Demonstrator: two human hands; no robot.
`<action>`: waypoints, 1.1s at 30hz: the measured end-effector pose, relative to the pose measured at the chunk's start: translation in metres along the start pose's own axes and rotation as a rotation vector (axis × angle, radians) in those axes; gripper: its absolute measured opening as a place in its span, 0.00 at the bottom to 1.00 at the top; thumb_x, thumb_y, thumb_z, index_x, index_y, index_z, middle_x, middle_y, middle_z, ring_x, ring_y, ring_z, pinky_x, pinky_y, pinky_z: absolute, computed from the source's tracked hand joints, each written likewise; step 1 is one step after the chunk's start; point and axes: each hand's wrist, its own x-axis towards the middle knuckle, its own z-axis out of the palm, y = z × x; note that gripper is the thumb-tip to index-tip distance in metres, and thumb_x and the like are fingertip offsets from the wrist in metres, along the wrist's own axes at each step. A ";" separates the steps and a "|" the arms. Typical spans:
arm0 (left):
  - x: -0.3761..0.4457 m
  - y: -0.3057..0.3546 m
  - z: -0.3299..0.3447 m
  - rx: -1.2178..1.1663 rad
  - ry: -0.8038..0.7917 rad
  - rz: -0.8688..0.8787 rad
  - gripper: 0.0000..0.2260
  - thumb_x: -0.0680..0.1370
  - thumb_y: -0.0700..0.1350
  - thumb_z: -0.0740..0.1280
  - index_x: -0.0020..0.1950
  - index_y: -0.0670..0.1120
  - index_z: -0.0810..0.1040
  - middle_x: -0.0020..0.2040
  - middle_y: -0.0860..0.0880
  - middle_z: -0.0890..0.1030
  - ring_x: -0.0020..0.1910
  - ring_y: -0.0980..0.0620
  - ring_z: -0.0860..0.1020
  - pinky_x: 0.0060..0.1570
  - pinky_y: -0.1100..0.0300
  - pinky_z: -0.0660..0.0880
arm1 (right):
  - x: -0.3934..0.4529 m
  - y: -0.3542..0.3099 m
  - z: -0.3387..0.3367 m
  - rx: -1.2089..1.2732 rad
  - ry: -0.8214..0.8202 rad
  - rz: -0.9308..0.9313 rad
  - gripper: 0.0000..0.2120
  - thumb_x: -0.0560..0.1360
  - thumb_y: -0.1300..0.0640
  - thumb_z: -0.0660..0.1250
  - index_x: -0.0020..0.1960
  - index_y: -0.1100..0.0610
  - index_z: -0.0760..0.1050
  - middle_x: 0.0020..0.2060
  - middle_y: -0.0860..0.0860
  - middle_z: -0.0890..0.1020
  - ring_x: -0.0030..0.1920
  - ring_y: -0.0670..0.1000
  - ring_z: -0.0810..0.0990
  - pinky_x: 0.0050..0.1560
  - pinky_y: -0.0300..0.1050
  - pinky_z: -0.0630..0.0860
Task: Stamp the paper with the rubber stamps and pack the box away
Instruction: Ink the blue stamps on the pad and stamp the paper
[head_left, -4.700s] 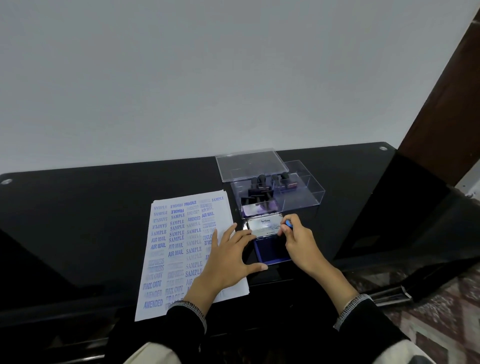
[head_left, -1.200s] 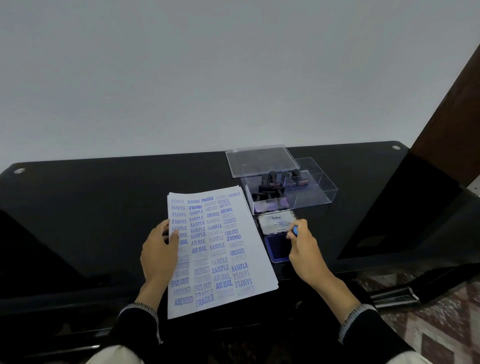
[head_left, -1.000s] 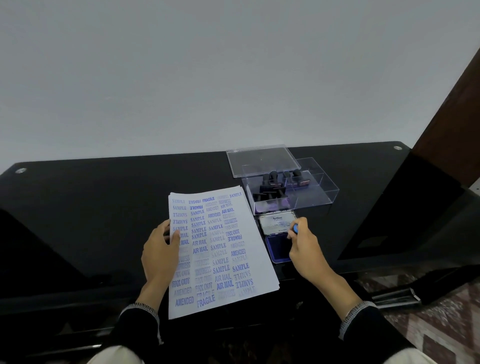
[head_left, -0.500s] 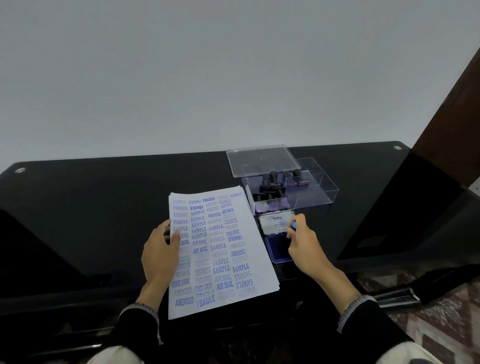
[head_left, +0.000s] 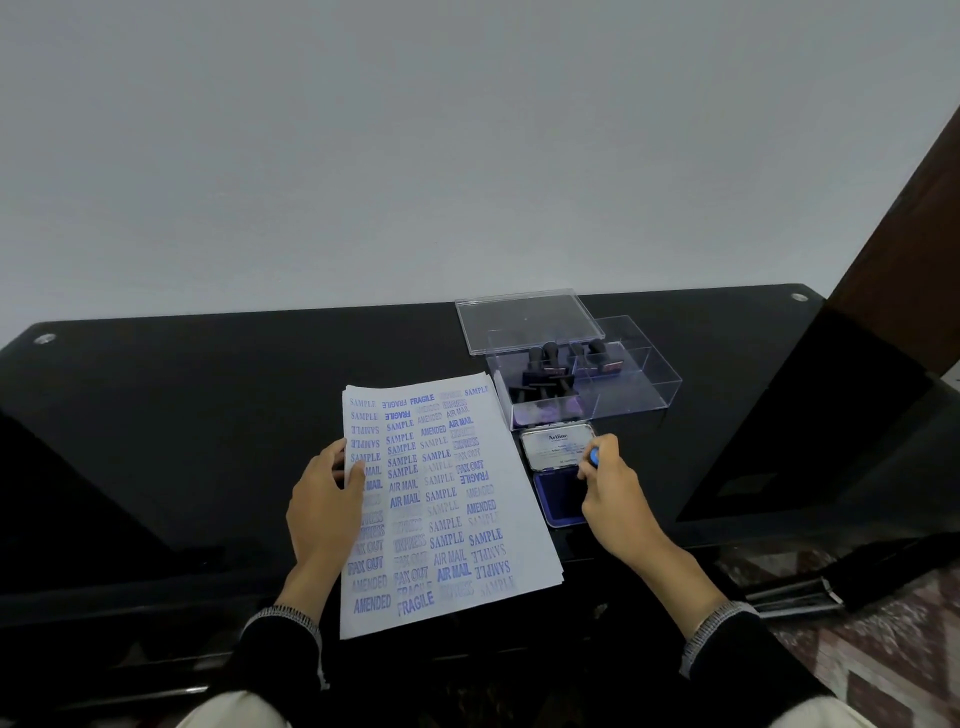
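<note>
A: What could go wrong here?

B: The right hand (head_left: 610, 491) pinches a blue-topped stamp (head_left: 594, 457) over the open ink pad (head_left: 558, 498). Too much ink, I'd judge, and the next print would blot among the crowded marks on the paper (head_left: 441, 499).

A: And the sheet itself?

B: It overhangs the tabletop (head_left: 208, 415) edge. The left hand (head_left: 324, 506) lies on its left margin, fingers (head_left: 355, 475) relaxed and flat, gripping nothing. If they lift, the sheet may skid and smear.

A: Where's the box?

B: The clear box (head_left: 634, 384) sits just beyond the right fingers, past the pad, with more stamps (head_left: 545, 364) inside. Its lid (head_left: 524, 319) lies behind, off.
</note>
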 end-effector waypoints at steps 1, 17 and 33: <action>0.000 0.000 0.000 0.001 0.001 0.003 0.15 0.80 0.47 0.65 0.66 0.49 0.74 0.56 0.52 0.78 0.47 0.58 0.76 0.44 0.59 0.71 | 0.003 -0.002 -0.003 0.005 -0.031 0.002 0.18 0.71 0.76 0.54 0.46 0.53 0.59 0.38 0.55 0.70 0.34 0.49 0.65 0.31 0.43 0.64; 0.000 -0.002 0.001 0.002 0.005 0.016 0.14 0.79 0.47 0.65 0.65 0.50 0.74 0.55 0.53 0.78 0.48 0.57 0.77 0.44 0.59 0.72 | 0.003 -0.007 -0.007 0.014 -0.066 0.017 0.18 0.71 0.78 0.53 0.48 0.55 0.60 0.40 0.54 0.70 0.36 0.47 0.66 0.31 0.39 0.66; -0.002 0.001 -0.001 -0.011 0.007 0.012 0.13 0.79 0.46 0.65 0.64 0.50 0.75 0.51 0.56 0.76 0.47 0.58 0.76 0.44 0.59 0.72 | -0.005 0.003 0.003 0.021 0.049 0.000 0.16 0.77 0.69 0.55 0.44 0.48 0.60 0.42 0.57 0.73 0.36 0.52 0.70 0.32 0.44 0.67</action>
